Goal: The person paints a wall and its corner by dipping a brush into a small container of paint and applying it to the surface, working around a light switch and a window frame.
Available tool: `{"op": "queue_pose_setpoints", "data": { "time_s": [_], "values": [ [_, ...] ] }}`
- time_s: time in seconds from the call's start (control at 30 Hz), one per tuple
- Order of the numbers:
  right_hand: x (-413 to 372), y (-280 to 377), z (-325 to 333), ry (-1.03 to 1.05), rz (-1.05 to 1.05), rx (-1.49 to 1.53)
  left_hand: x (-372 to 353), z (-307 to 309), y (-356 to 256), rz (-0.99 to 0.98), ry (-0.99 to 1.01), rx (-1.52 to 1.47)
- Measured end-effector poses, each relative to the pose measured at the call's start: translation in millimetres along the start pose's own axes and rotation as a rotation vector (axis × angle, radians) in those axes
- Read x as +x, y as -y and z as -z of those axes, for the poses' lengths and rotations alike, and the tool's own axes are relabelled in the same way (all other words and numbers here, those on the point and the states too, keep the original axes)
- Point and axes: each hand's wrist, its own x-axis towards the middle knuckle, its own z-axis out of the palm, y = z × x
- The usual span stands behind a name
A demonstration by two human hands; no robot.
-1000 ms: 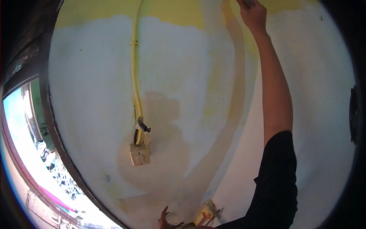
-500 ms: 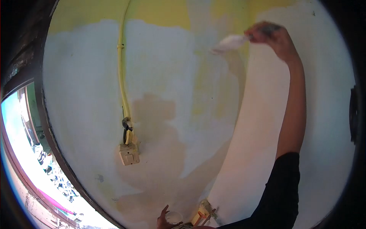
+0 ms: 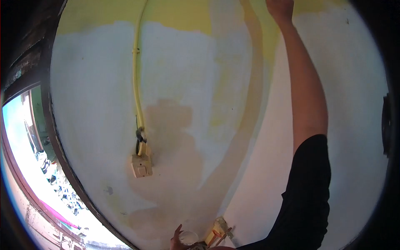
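Black sleeve [image 3: 306,183] nearest, right arm [image 3: 308,96] raised. Left hand [image 3: 177,241] curves around a pale round tub [image 3: 188,238] at bottom edge; firm grip cannot be confirmed. Right hand [image 3: 281,9] at top edge, fingers cropped, state unreadable. Beyond: yellow-and-white wall [image 3: 179,66], switch box [image 3: 142,167] below yellow pipe [image 3: 135,75].

I'm holding my right arm [image 3: 307,85] high, its bare part leaning slightly left toward the top, where my right hand [image 3: 281,9] is showing only in part, fingertips lying out of view. Low down, I'm holding my left hand [image 3: 176,241] cupped, one digit pointing upward.
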Motion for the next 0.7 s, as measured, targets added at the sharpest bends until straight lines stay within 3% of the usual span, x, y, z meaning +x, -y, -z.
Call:
{"op": "queue_pose_setpoints", "data": {
  "time_s": [0.07,0.13,0.2,0.33,0.57,0.67,0.7],
  "values": [
    [-44.2,18.3,9.8,-0.037,-0.004,0.130,-4.6,-1.0,8.1,-0.001,-0.008,0.032],
    [-84.9,40.2,37.3,0.219,-0.179,-0.254,-10.1,-1.8,14.8,0.003,-0.009,0.056],
    [-137.6,19.7,32.8,0.141,0.014,0.305,-15.1,-0.5,18.2,0.012,-0.003,0.079],
    [-190.0,48.1,96.6,0.321,-0.145,0.393,-18.3,-1.3,21.5,0.037,0.018,0.113],
    [-114.7,21.5,157.9,0.773,-0.380,0.483,-16.4,-3.4,20.4,0.125,0.095,0.196],
    [-61.8,-5.5,133.5,0.831,-0.291,0.354,-15.1,-13.8,43.8,0.030,0.115,0.108],
    [-49.6,-15.3,118.9,0.830,-0.287,0.355,-14.7,-17.7,47.3,-0.091,0.062,0.149]
  ]
}}
